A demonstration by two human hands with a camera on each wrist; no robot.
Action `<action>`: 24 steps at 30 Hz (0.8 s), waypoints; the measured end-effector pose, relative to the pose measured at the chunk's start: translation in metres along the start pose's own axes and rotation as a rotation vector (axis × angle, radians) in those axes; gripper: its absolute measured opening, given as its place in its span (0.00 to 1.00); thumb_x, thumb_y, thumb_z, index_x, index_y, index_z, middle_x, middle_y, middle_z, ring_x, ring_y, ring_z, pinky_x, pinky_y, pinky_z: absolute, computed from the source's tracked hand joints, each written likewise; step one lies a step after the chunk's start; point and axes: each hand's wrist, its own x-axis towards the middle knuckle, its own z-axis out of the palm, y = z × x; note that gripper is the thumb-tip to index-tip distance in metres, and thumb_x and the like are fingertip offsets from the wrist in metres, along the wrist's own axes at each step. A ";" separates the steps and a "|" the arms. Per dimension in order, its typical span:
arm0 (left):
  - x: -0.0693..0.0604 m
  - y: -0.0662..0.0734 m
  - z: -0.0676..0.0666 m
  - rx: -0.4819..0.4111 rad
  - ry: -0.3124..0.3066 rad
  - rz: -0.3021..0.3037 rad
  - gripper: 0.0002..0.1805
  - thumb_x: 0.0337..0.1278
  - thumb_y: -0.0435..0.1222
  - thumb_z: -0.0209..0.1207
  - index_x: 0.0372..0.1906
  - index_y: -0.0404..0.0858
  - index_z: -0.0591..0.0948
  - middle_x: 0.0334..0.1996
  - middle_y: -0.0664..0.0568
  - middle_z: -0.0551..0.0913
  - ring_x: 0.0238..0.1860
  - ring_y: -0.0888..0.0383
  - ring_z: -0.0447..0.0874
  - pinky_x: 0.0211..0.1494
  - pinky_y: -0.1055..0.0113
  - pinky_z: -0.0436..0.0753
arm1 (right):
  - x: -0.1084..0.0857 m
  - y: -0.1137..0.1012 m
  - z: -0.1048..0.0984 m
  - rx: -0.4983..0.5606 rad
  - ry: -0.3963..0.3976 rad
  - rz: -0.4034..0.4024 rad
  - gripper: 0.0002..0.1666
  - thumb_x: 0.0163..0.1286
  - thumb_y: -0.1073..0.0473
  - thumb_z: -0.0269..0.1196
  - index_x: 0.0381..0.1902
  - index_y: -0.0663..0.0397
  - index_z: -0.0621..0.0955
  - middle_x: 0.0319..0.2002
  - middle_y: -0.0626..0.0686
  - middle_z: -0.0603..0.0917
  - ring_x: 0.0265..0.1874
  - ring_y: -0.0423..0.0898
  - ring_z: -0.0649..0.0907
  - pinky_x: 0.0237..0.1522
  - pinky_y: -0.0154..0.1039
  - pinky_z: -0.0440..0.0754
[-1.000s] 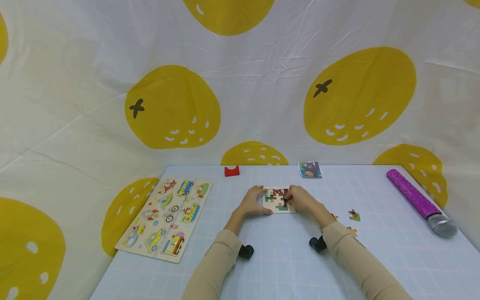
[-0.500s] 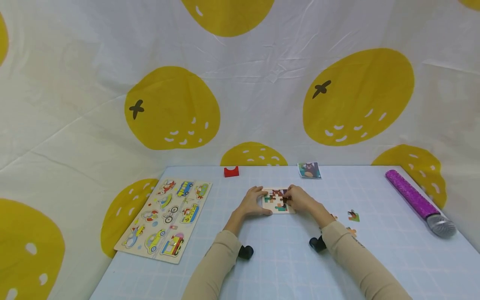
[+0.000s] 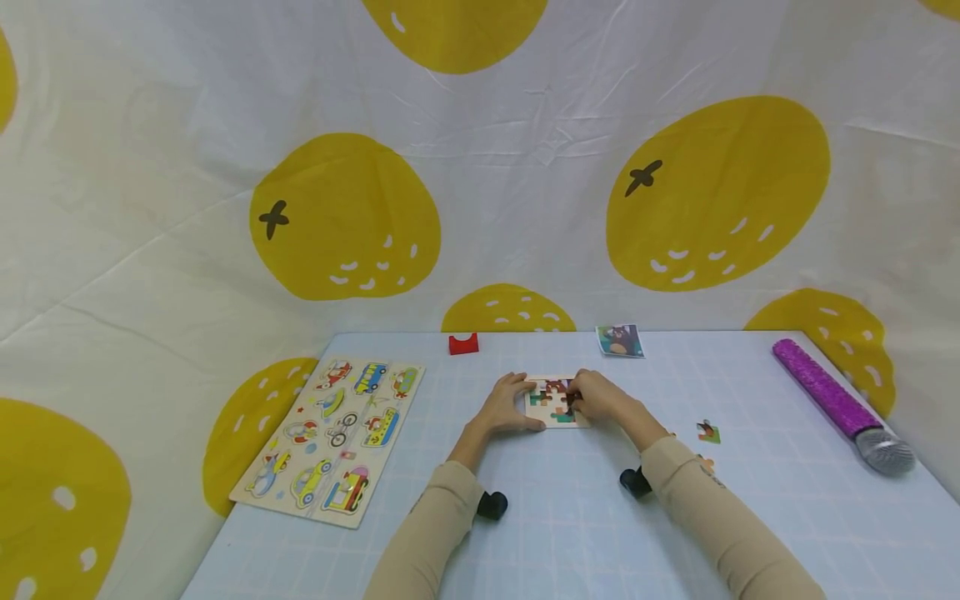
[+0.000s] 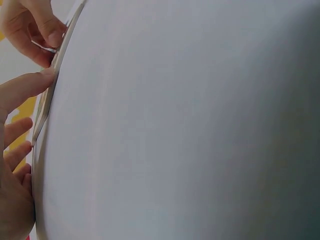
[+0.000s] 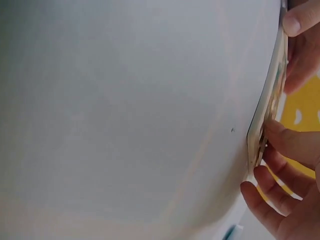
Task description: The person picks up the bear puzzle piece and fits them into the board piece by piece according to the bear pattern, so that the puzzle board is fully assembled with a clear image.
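Observation:
A small pale jigsaw board [image 3: 537, 411], partly filled with bear-picture pieces, lies flat on the table between the hands. My left hand [image 3: 504, 406] holds its left side, fingers at the far edge and thumb at the near edge. On the right side of the board, my right hand [image 3: 597, 395] pinches a dark puzzle piece [image 3: 573, 401], mostly hidden by the fingers. In the right wrist view the thumb [image 5: 292, 145] lies against the board's face. The left wrist view shows the board edge-on [image 4: 54, 80].
Loose puzzle pieces [image 3: 708, 431] lie beside the right forearm, which partly covers others. A bear picture card [image 3: 620, 341] and a red notched block [image 3: 463, 343] sit at the back. A vehicle peg puzzle [image 3: 318, 446] lies left; a purple glitter microphone [image 3: 828, 392] lies right.
The right hand's fingers shift slightly over the right side of the board, with the dark piece now lower among the other pieces. The left hand stays in place.

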 end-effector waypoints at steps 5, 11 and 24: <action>-0.001 0.002 0.001 0.004 -0.002 -0.001 0.42 0.39 0.53 0.70 0.64 0.43 0.72 0.69 0.47 0.63 0.71 0.48 0.52 0.70 0.49 0.58 | -0.001 0.002 0.000 -0.009 0.018 -0.043 0.12 0.62 0.65 0.64 0.43 0.66 0.83 0.38 0.56 0.80 0.39 0.49 0.78 0.49 0.47 0.78; -0.001 0.003 0.000 -0.003 -0.002 -0.025 0.42 0.39 0.54 0.69 0.64 0.44 0.72 0.69 0.48 0.63 0.72 0.49 0.52 0.70 0.48 0.58 | -0.002 0.002 0.001 -0.005 0.050 -0.071 0.10 0.61 0.66 0.64 0.41 0.64 0.84 0.37 0.55 0.78 0.38 0.49 0.76 0.48 0.48 0.77; 0.001 0.001 0.000 -0.001 0.004 -0.001 0.42 0.39 0.54 0.69 0.64 0.43 0.72 0.69 0.47 0.64 0.71 0.47 0.53 0.69 0.48 0.59 | -0.004 0.006 0.000 0.040 0.053 -0.126 0.11 0.64 0.66 0.61 0.42 0.69 0.83 0.38 0.59 0.81 0.40 0.54 0.80 0.47 0.49 0.79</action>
